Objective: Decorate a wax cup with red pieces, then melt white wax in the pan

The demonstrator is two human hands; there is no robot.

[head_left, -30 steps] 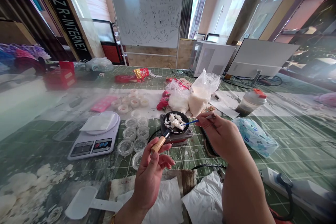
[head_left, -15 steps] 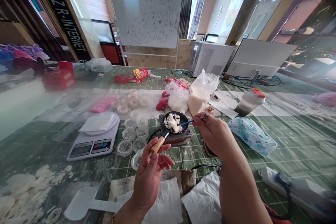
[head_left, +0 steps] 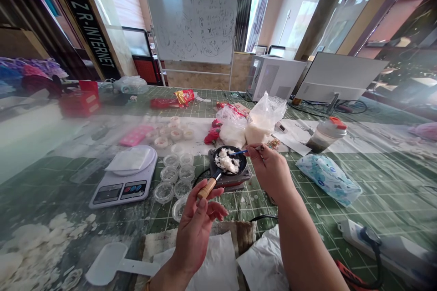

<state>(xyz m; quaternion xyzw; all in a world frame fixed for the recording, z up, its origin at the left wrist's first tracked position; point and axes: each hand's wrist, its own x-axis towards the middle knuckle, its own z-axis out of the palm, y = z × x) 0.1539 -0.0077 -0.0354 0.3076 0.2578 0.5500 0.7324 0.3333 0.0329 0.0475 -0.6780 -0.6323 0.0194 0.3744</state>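
My left hand [head_left: 198, 223] holds the wooden handle [head_left: 206, 188] of a small black frying pan [head_left: 243, 158], thumb and fingers around its end. White crumbly lumps [head_left: 226, 162] lie in the pan, which rests on a small dark hot plate [head_left: 235, 183]. Between the fingertips of my right hand [head_left: 268, 166] is a thin blue stick [head_left: 238, 152], its tip among the lumps near the pan's far side. Left of the pan, several clear round cups [head_left: 169, 173] stand in rows.
A kitchen scale [head_left: 126, 179] sits at left, with white flakes [head_left: 44, 245] and a white scoop [head_left: 107, 263] nearer me. Bags of white material [head_left: 259, 127] stand behind the pan. At right are a shaker bottle [head_left: 327, 134], a wipes pack [head_left: 329, 178] and a power strip [head_left: 362, 236].
My right hand has shifted slightly left, and the blue stick's tip has moved toward the far side of the pan. My left hand keeps its hold on the handle.
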